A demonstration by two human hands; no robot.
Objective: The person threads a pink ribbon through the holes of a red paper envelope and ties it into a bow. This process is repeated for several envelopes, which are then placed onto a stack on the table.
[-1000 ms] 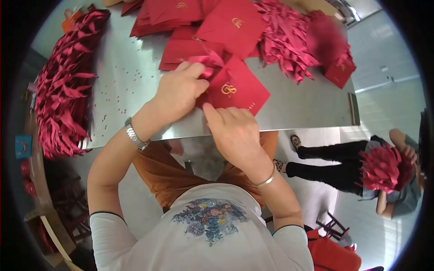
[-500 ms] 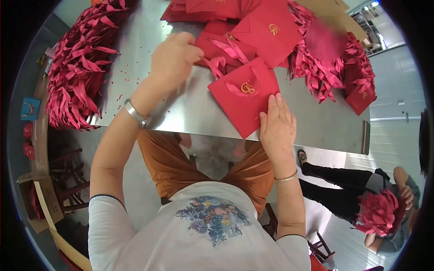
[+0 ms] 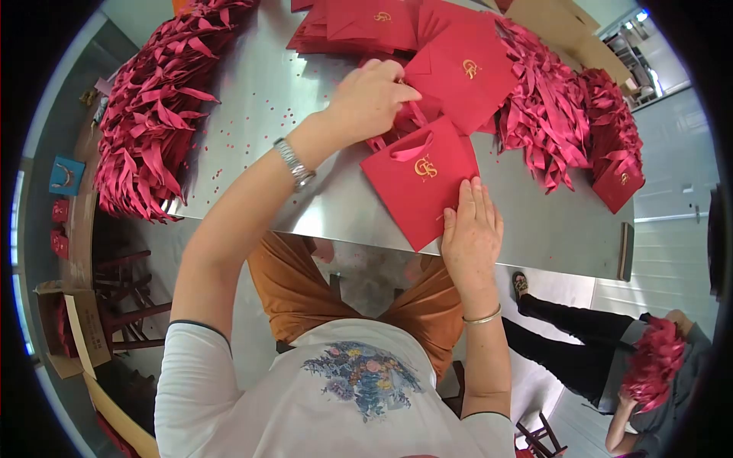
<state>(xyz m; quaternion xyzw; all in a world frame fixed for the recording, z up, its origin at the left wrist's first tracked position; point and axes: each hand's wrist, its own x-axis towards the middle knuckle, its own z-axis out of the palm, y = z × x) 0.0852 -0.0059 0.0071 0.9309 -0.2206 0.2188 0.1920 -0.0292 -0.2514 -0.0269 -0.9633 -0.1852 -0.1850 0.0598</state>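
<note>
A red paper bag point(image 3: 435, 191) with a gold logo and a ribbon handle lies tilted near the table's front edge. My right hand point(image 3: 472, 229) rests flat on its lower right side, fingers stretched out. Just above the bag's upper left, my left hand point(image 3: 370, 103) has bent fingers and thumb drawn together over pink ribbon point(image 3: 417, 114) and other red bags; what they hold is hidden. Another red bag point(image 3: 469, 69) lies behind, its gold logo showing.
Ribboned red bags are massed at the left point(image 3: 153, 114) and right point(image 3: 546, 114). A red stack point(image 3: 366, 27) stands at the back of the metal table point(image 3: 252, 160). At the lower right, a co-worker point(image 3: 573, 347) holds a red ribboned bundle point(image 3: 653, 362).
My left hand has moved right, over the ribbon and bags. The front bag's handle has shifted, while my right hand still lies on that bag. The co-worker's bundle has moved.
</note>
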